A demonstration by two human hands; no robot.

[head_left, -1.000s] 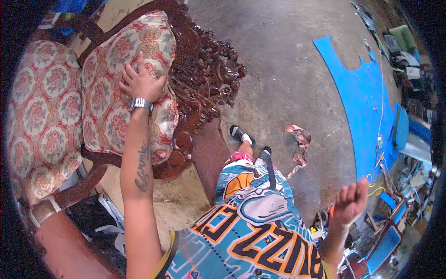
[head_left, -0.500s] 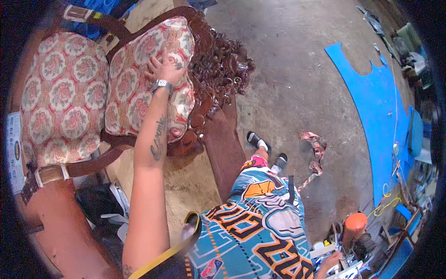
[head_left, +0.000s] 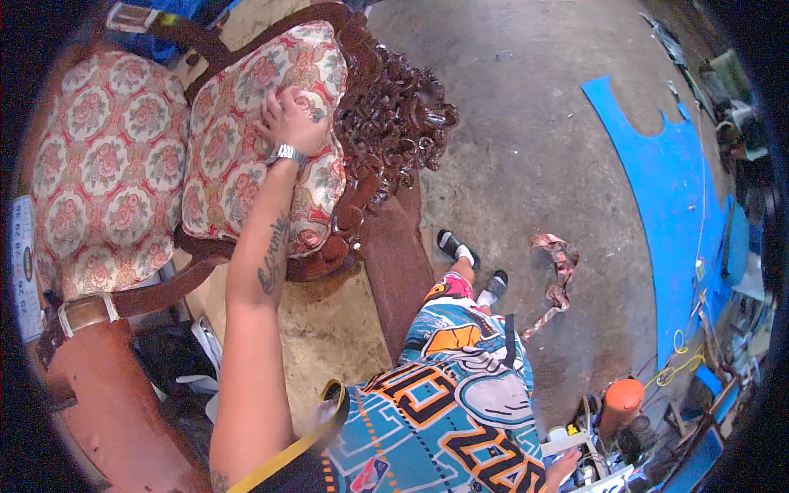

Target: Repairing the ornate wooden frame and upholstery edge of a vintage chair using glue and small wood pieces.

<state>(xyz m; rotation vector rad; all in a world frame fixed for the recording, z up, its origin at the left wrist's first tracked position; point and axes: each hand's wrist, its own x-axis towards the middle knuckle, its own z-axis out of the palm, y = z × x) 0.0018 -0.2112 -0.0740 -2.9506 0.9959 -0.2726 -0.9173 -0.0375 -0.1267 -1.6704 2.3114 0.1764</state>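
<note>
A carved dark-wood armchair (head_left: 345,218) with flowered red and cream upholstery rests on a plywood-topped surface. Its padded back (head_left: 226,152) lies under my left hand (head_left: 297,127), whose fingers are bent and slightly apart, touching the fabric near the carved crest (head_left: 403,115). The padded seat (head_left: 107,172) is farther left. Low at the right, part of my right hand (head_left: 564,468) shows beside a container of tools and small items (head_left: 579,448); its fingers are mostly hidden, so I cannot tell whether it holds anything.
On the concrete floor lie a crumpled fabric scrap (head_left: 563,267) and a big cut blue sheet (head_left: 657,197). An orange-topped container (head_left: 625,396) stands near the tools. Clutter lines the right wall. A brown cloth strip (head_left: 399,263) hangs at the plywood's edge (head_left: 337,329).
My left hand stays on the padded back, its fingers more bent than before. My right hand has moved slightly left and up. The view has shifted a little.
</note>
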